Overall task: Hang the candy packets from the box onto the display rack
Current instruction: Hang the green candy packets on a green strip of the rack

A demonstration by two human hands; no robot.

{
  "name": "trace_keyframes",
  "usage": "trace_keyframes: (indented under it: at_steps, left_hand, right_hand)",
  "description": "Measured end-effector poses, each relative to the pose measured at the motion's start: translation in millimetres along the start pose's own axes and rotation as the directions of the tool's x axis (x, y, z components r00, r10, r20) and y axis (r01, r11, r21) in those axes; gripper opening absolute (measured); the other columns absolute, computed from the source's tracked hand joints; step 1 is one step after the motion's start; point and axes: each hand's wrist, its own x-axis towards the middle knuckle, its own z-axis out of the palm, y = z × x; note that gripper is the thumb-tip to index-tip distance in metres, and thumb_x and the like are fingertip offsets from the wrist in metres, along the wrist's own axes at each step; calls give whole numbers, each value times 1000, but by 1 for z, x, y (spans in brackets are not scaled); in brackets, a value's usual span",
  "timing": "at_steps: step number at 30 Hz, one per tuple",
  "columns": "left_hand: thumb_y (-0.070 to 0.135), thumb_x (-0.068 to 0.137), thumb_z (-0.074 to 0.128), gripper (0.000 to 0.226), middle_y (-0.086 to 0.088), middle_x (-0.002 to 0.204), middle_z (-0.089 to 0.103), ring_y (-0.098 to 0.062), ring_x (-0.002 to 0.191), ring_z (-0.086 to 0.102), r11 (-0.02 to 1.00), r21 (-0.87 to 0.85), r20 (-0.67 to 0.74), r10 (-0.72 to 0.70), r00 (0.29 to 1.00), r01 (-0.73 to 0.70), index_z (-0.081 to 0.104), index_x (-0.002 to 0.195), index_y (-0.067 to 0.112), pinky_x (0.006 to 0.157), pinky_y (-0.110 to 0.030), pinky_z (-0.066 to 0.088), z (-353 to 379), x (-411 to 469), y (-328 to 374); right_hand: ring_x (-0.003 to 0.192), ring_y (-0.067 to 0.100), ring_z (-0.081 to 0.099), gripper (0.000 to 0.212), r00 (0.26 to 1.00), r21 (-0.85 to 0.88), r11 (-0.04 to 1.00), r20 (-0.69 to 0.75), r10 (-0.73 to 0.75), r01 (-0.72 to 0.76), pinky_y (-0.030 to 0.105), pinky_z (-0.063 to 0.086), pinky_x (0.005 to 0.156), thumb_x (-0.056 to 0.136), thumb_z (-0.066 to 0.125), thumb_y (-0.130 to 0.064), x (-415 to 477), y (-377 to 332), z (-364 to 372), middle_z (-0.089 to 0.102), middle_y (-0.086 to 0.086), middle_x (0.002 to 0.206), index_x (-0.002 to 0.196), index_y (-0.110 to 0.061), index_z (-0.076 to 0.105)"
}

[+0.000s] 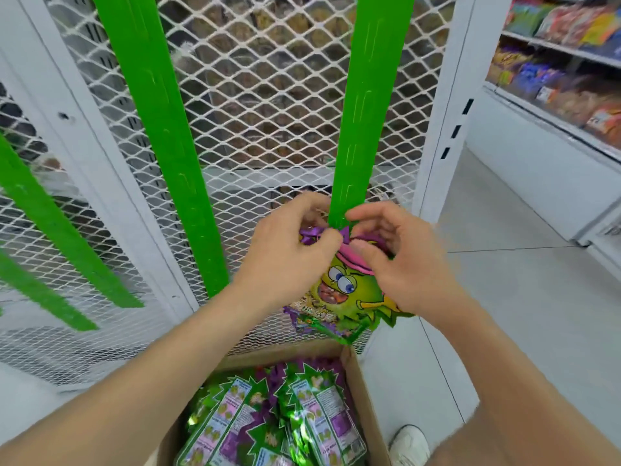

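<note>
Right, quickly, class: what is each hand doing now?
Left hand: pinches the purple top of the candy packet.
Right hand: grips the same candy packet.

Left hand [289, 264], right hand [406, 264] on candy packet [339, 292]

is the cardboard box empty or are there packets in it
Not empty: the brown cardboard box holds many green and purple foil candy packets.

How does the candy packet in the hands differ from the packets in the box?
The held packet shows its cartoon face; the box packets show their label sides. The held packet is upright at the green strip, gripped by the left hand and right hand; the box packets lie piled in the cardboard box. Both have green and purple jagged-edged wrappers.
</note>
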Motion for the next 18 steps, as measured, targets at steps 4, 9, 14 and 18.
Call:
trace_keyframes:
  at_steps: [4,9,14,18]
  left_hand:
    - [29,99,64,12,9,82,72,-6,80,65,998,42,51,52,997,-54,74,93,30,75,-29,49,-2,-1,-6]
    - [30,108,59,29,3,71,62,-16,69,56,1000,-3,37,14,999,-14,67,84,15,68,-35,44,2,-5,-15]
    - [25,111,54,36,19,59,55,-6,60,56,994,-96,5,-45,999,45,57,77,34,55,-16,39,8,-8,-16]
    - [23,113,48,21,17,83,67,-14,70,70,997,-83,24,2,1000,0,60,99,35,65,-28,52,10,-18,-23]
  right_hand:
    - [95,14,75,43,999,8,999,-17,-38,38,34,59,91,83,85,-3,-5,-12,-2,76,-10,93,110,-30,67]
    - [74,7,71,35,977,-112,991,-209,44,-68,20,56,69,70,97,-36,-9,-24,-4,74,-9,76,93,-30,71]
    - [67,13,69,26,974,-15,986,-155,165,-169,34,61,68,72,96,-26,-12,-17,-3,74,-8,74,84,-27,72]
    - [61,5,64,19,983,-126,975,13,185,-182,24,53,62,81,90,-26,-7,-7,9,71,-6,70,83,-26,71]
